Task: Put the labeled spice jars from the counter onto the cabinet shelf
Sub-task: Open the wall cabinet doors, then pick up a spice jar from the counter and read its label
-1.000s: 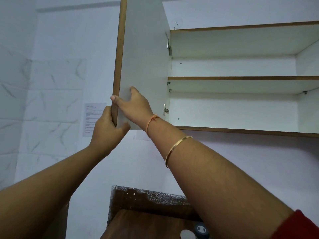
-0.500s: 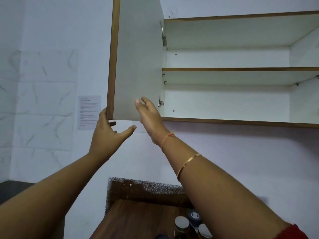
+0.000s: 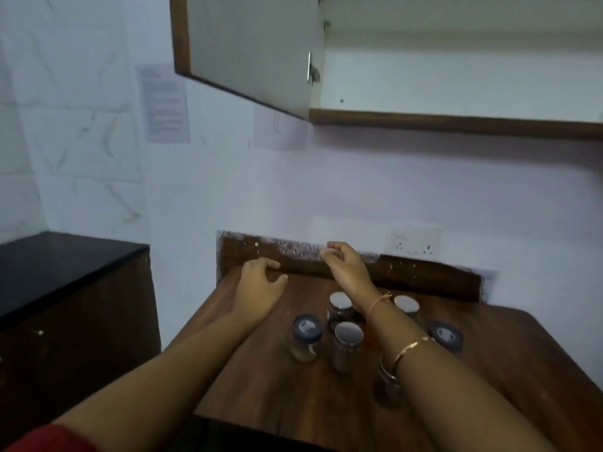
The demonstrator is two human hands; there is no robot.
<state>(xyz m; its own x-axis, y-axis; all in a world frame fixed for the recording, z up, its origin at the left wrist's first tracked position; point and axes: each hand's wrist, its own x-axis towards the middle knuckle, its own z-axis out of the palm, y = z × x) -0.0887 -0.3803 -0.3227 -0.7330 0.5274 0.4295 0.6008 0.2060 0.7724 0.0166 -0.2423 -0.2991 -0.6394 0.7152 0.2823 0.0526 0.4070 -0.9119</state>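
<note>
Spice jars (image 3: 347,347), small clear glass with steel, dark and white lids: at least 6 stand grouped on the brown wooden counter (image 3: 261,386), 1 partly hidden behind my right forearm (image 3: 456,386). None is lifted yet. Beyond them, my left hand (image 3: 261,288) and right hand (image 3: 346,265) hover near the counter's rear, fingers loosely curled, holding nothing, free to pick. Farthest, the white cabinet door (image 3: 251,50) hangs open, which leaves the brown-edged cabinet shelf (image 3: 456,124) reachable.

Cabinet door (image 3: 251,44) stands open at left; shelf (image 3: 456,123) front unobstructed. Jars (image 3: 347,340) cluster at centre of surface (image 3: 261,380), free passage along their left.
</note>
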